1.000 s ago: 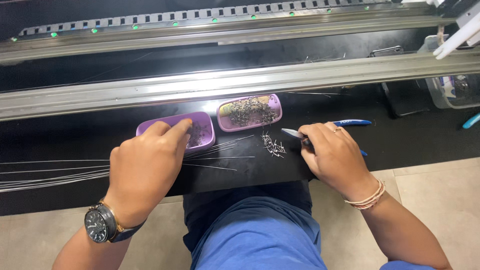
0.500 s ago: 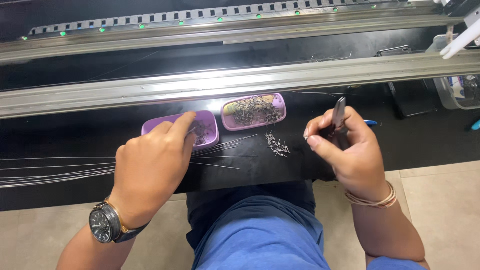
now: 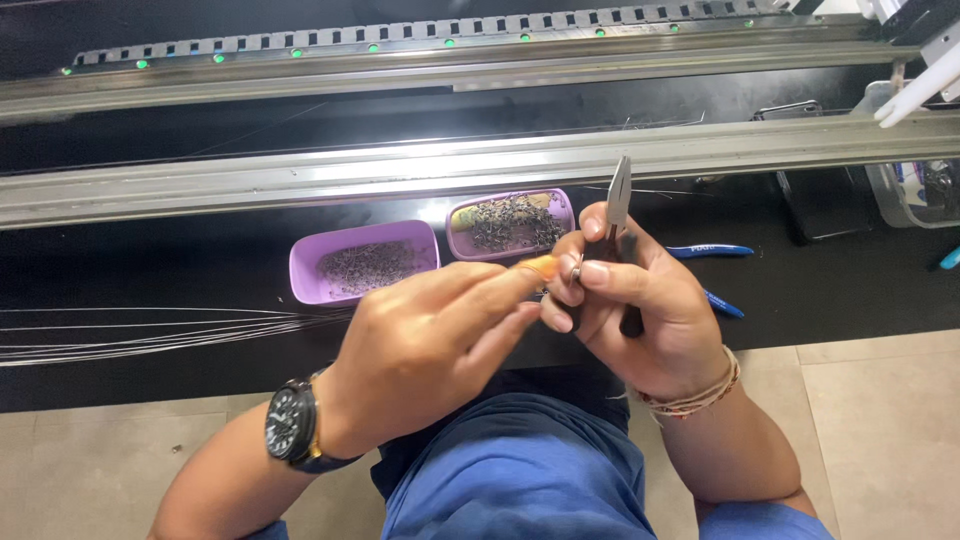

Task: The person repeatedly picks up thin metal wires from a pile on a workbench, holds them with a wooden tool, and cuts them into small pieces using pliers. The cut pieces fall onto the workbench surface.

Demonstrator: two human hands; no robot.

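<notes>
At frame center, right hand point(image 3: 640, 310) fingers clamped on pliers point(image 3: 619, 200); left hand point(image 3: 430, 350) fingertips pinched together beside them, above purple trays point(image 3: 305, 270).

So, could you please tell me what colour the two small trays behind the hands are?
Both trays are light purple, clearest in the head view.

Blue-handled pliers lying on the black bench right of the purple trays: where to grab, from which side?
Take the blue-handled pliers by the upper blue handle, coming from above. They lie flat on the black bench, handles pointing right, and that handle is exposed. The right hand covers the head end, so approaching from the right looks clearest.
</notes>
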